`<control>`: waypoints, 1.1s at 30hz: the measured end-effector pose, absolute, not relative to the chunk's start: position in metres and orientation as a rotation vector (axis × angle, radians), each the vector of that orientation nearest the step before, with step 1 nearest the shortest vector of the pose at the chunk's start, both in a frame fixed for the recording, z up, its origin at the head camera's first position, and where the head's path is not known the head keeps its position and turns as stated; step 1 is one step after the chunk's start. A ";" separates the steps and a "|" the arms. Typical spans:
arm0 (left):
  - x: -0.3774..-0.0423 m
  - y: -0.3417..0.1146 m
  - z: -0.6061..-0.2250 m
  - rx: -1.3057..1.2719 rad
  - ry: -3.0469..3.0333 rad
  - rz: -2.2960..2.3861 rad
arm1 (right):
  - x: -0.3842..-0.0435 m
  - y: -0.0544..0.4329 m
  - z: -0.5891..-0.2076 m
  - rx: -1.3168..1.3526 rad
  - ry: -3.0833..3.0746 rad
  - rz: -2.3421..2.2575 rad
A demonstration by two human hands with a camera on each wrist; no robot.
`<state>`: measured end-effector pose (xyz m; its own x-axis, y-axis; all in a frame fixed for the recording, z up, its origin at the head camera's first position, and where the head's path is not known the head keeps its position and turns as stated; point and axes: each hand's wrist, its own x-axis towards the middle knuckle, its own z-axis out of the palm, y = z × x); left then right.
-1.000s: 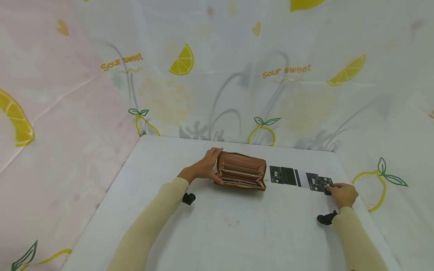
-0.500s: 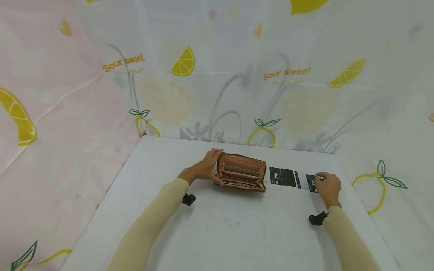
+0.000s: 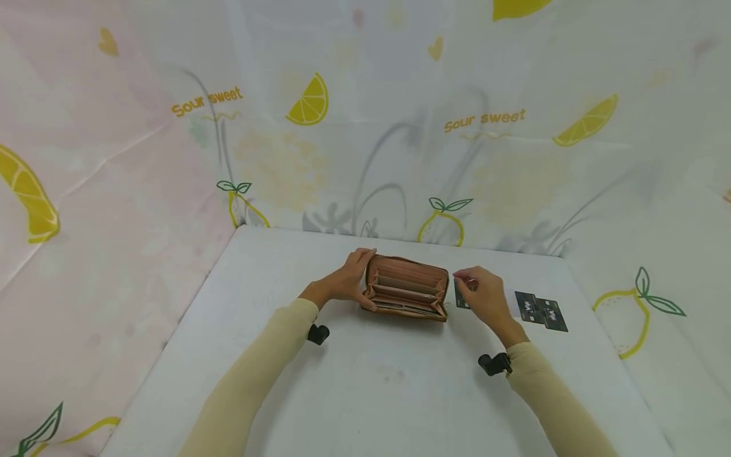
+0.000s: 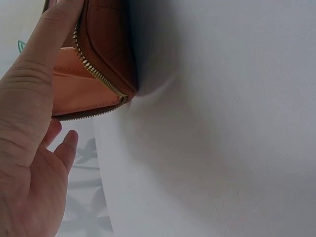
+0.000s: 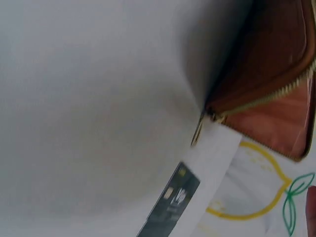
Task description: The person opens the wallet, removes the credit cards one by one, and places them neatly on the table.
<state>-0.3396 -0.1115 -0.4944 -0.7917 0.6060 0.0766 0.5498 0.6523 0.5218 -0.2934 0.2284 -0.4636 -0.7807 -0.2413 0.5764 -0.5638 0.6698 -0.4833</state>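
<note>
L hand [image 3: 344, 279] grips 1 wallet [image 3: 407, 273]; R hand [image 3: 487, 296] nr 4 vis. cards [image 3: 553, 316].

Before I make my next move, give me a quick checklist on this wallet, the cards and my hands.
1. Brown zip-around wallet unzipped and standing open: ok.
2. Left hand gripping the wallet's left side: ok.
3. Zipper pull outside the wallet's opening: ok.
4. Rightmost Vip card lying apart from the neighbouring Vip card: not ok, their edges meet or overlap.
5. Whole card row in view: not ok, the right hand covers part of it.
6. Right fingers free of any card: cannot tell.
</note>
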 end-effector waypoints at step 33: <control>-0.339 -0.111 -0.493 0.965 2.757 0.812 | -0.268 0.153 -0.476 1.072 -2.611 -0.113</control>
